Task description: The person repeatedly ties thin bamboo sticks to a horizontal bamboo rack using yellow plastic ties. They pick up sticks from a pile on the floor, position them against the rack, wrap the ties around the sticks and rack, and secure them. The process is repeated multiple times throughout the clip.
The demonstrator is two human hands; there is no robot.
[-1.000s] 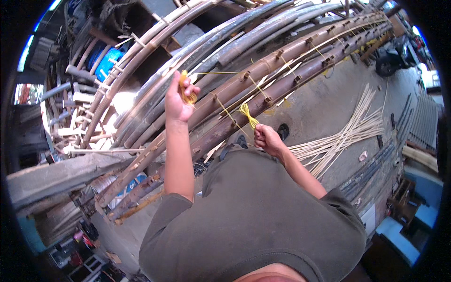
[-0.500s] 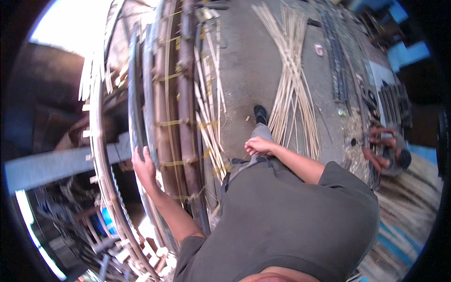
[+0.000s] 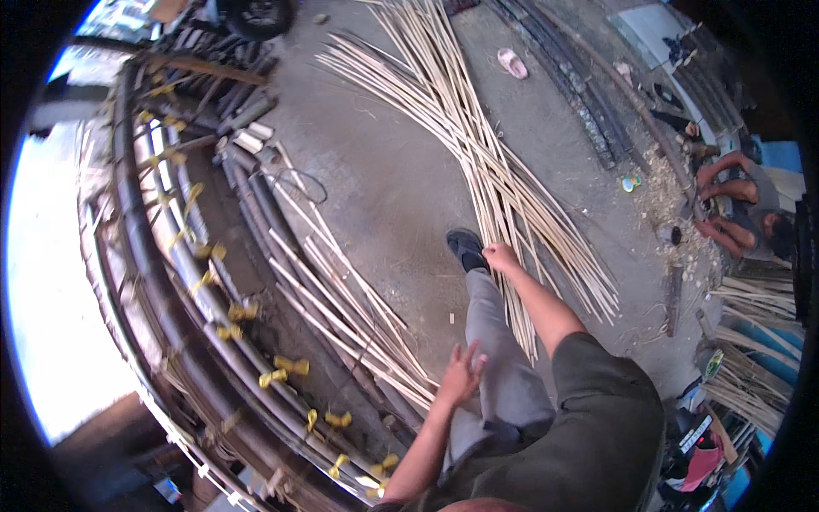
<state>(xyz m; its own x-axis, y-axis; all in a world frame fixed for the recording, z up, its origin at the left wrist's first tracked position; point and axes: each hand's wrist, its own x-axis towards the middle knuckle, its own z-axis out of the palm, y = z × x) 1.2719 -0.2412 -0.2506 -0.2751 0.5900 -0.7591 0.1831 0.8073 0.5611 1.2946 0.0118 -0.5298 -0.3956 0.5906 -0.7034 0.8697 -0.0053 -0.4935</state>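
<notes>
My left hand hangs in front of my left leg with its fingers spread and nothing in them. Further ahead, my right hand is closed, its fingers curled in; what they hold, if anything, is hidden. It appears beside my shoe, over the edge of a crossed heap of long, pale bamboo strips lying on the floor. Whether it touches the strips I cannot tell. Left of my left hand, a smaller group of thin bamboo sticks lies on the ground.
Along the left runs a rack of long dark poles with yellow ties. A pink slipper and dark poles lie at the far right. A co-worker sits at the right near wood shavings. A tyre stands far left.
My view has turned left and shifted along the floor. My left hand has come from beside the poles to in front of my leg; my right hand has swung forward, still closed.
</notes>
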